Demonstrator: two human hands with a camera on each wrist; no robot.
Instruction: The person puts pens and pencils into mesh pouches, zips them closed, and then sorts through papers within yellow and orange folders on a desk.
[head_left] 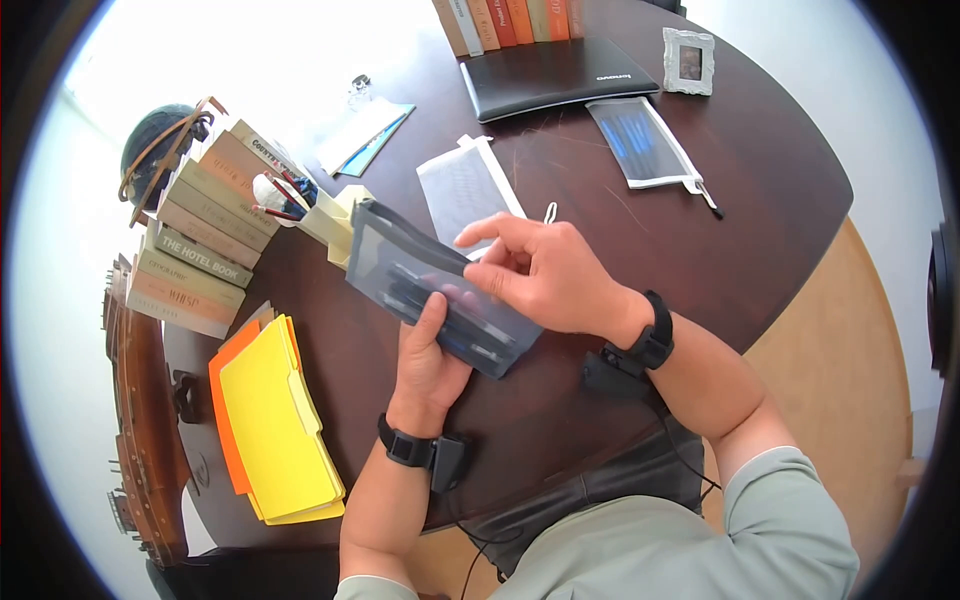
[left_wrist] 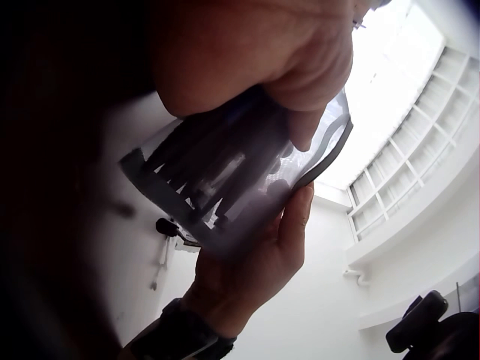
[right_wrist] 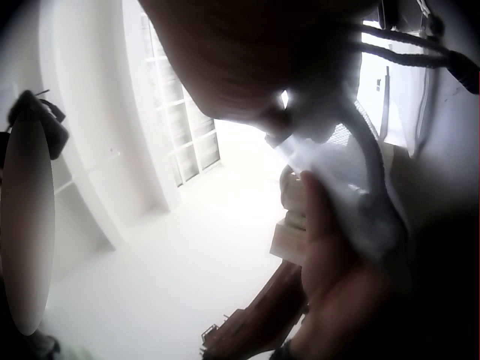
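Observation:
My left hand grips a dark-edged mesh zipper pouch from below, with the thumb lying across its front. Several dark pens show through the mesh, lying along the pouch's lower side. My right hand is at the pouch's zipper edge, pinching it between thumb and bent fingers. In the left wrist view the pens appear as dark shapes inside the pouch, and the right hand reaches its far edge. A white-edged mesh pouch lies on the table just behind.
Another mesh pouch with blue pens inside lies before a black laptop. Yellow folders rest at the left. Stacked books and a cream pen holder stand at the back left. A picture frame stands at the back right.

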